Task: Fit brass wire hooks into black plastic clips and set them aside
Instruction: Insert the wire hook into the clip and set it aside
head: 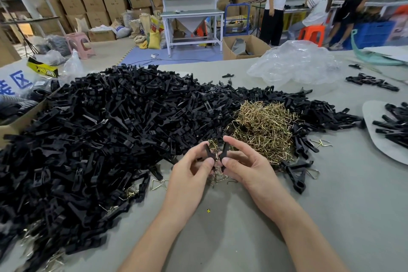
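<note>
Black plastic clips (99,128) heap across a grey desk (320,216) beside a brass hook pile (265,126). Near the desk's front edge, the left hand (189,174) pinches a clip piece (208,153) while the right hand (245,168) grips a second piece (224,152) in curled fingers (227,160).

Clips (110,117) are matt plastic — hooks (265,126), shiny brass wire.

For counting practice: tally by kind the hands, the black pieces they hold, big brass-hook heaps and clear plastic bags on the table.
Hands: 2, left hand, right hand
Black pieces held: 2
Brass hook heap: 1
Clear plastic bag: 1
Total: 6
</note>
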`<state>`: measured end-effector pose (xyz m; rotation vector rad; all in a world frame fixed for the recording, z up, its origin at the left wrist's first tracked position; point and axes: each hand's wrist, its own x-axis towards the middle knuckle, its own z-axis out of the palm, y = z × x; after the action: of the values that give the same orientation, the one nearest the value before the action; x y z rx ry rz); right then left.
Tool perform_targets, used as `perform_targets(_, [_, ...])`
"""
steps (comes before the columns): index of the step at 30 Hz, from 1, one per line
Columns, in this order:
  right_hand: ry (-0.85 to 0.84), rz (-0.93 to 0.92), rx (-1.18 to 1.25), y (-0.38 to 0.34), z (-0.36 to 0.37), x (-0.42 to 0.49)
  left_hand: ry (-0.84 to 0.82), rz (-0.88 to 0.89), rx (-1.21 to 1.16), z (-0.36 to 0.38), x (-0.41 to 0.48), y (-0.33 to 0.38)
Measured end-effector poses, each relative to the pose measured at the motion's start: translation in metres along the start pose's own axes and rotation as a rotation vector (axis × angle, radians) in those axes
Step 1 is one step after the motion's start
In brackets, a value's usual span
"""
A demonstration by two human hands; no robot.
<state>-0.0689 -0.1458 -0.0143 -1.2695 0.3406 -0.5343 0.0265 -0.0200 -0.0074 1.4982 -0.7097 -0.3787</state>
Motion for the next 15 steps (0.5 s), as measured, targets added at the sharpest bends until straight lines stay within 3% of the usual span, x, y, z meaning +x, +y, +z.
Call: perform_targets(15, [0.021,-0.028,-0.073,-0.0017,0.0004,-0.0039,0.051,-0.012,-0.032,0.0030,-0.0020,-0.0014])
